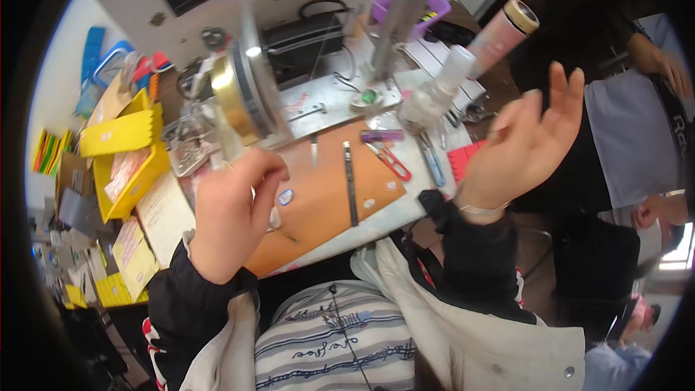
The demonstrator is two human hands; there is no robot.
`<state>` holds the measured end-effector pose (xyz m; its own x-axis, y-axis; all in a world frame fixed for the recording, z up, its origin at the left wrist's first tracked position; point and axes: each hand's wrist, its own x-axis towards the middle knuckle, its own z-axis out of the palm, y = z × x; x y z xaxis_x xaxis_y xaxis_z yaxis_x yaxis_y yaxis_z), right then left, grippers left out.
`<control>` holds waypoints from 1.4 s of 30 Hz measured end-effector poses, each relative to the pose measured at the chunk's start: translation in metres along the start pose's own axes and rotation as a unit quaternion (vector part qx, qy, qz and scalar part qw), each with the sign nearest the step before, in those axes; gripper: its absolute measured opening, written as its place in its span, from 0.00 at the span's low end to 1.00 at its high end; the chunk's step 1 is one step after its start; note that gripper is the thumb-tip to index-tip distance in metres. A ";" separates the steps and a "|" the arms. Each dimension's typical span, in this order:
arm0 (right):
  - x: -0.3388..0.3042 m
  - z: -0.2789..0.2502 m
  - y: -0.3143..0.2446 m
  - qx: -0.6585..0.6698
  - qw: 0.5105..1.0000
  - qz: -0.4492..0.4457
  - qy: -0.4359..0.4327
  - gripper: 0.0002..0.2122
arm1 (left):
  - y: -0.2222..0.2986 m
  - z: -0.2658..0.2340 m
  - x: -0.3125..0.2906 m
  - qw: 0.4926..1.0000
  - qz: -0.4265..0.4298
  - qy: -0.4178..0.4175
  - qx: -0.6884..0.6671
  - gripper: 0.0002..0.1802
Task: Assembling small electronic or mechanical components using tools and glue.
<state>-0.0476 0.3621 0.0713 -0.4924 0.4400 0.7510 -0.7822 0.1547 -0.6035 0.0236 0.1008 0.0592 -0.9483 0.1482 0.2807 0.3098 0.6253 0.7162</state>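
My left hand hovers over the left part of an orange mat. Its fingers are curled in toward the thumb, and I cannot make out whether something small is between them. My right hand is raised to the right of the table, palm turned up, fingers apart, with nothing seen in it. Black tweezers lie on the mat between my hands. Red-handled snips and a purple lighter are beyond them, with blue-handled pliers nearer my right hand.
A machine with a gold-rimmed wheel stands beyond my left hand. A clear spray bottle and a pink flask stand at the far right, by a purple basket. Yellow bins are at left. Another person is at right.
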 end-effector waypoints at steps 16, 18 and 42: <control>-0.067 0.047 0.008 -0.020 0.888 -0.061 -0.456 0.06 | -0.009 -0.013 -0.014 0.980 0.112 0.096 0.137 0.10; -0.050 0.043 0.018 -0.022 0.891 -0.055 -0.450 0.05 | -0.012 -0.032 -0.022 0.975 0.073 0.142 0.157 0.10; -0.046 0.142 0.077 0.115 0.767 0.358 -0.520 0.05 | -0.067 -0.038 0.057 0.950 0.084 0.202 0.221 0.14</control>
<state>-0.1392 0.2284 0.0281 -0.7717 -0.6228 0.1290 -0.1575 -0.0094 -0.9875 -0.0485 0.0384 0.0511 -0.7562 0.0231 0.6539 0.3099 0.8928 0.3269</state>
